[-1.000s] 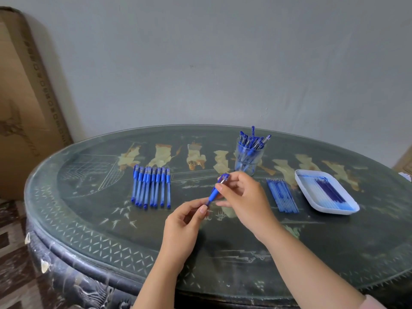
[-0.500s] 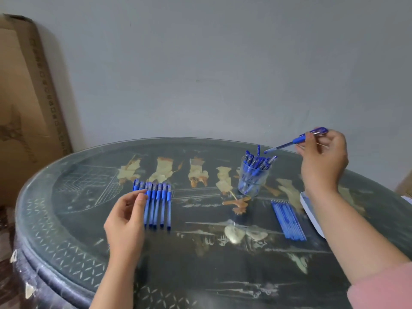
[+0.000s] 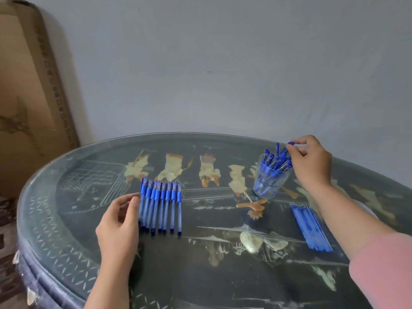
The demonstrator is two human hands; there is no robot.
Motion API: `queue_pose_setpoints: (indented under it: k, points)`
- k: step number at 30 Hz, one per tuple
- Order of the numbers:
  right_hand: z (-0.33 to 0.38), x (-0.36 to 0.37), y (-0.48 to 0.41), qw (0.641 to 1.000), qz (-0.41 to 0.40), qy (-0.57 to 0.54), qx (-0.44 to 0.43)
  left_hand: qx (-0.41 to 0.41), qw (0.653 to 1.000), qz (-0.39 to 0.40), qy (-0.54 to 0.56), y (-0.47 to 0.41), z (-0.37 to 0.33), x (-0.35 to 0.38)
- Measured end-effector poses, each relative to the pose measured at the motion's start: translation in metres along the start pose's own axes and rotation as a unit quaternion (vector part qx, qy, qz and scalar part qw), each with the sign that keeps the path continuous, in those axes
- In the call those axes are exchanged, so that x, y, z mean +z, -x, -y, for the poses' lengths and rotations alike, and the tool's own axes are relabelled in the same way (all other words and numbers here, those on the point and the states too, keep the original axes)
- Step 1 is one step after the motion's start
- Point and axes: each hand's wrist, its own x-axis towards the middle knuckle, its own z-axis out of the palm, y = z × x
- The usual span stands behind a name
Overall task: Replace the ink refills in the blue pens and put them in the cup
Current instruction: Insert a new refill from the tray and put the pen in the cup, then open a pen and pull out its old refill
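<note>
— What's the right hand [image 3: 310, 161] got, from the head camera's angle?

— It's up at the far side of the table [image 3: 66, 219], just above the clear cup [image 3: 270, 181]; thumb and forefinger pinch the cap end of a blue pen [image 3: 283, 153]; that pen leans in the cup, tip down, among a bunch of other blue pens [image 3: 267, 160] standing there.

— And the left hand [image 3: 120, 221]?

— Lower and nearer to us, at the left edge of the row of blue pens [image 3: 159, 206]; fingers loosely bent, gripping nothing; the thumb tip lies right against the outermost pen of the row.

— How does that row lie?

— Flat on the glass top, side by side and touching, caps pointing away from the person; well apart from the cup.

— Any refills about?

— A bundle of blue ink refills [image 3: 312, 228] lies on the table nearer than the cup, just beside the right forearm; the pink sleeve [image 3: 383, 264] shows at the bottom right corner.

— Anything else in the room?

— A tall cardboard box [image 3: 26, 85] leans against the grey wall behind the table's left end; the dark tabletop has pale inlaid figures under its glass.
</note>
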Motion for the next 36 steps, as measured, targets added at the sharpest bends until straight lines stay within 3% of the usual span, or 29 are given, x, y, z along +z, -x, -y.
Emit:
queue_pose_setpoints:
  k: [11, 13, 16, 18, 21, 24, 36]
  points:
    - [0.002, 0.0, -0.017, 0.989, 0.063, 0.1, 0.093, -0.013, 1.0, 0.014, -0.003, -0.001, -0.001, 0.001]
    - [0.005, 0.001, -0.014, 0.993, 0.015, 0.101, 0.066, -0.013, 1.0, 0.013, -0.007, 0.0, -0.002, 0.001]
    - [0.024, 0.01, 0.016, 0.994, -0.074, 0.055, -0.059, -0.01, 1.0, 0.013, -0.007, 0.0, -0.001, 0.001]
    - [0.046, 0.023, 0.049, 0.989, -0.079, 0.022, -0.125, -0.011, 1.0, 0.013, -0.004, 0.0, -0.001, 0.001]
    - [0.069, 0.056, 0.105, 0.994, 0.074, -0.008, -0.083, -0.014, 1.0, 0.014, 0.0, -0.001, -0.001, 0.001]
    - [0.079, 0.09, 0.156, 0.971, 0.239, 0.004, -0.008, -0.014, 1.0, 0.014, 0.003, 0.0, -0.001, 0.0]
    - [0.087, 0.139, 0.186, 0.956, 0.272, 0.111, 0.019, -0.017, 1.0, 0.007, 0.002, 0.0, 0.0, -0.001]
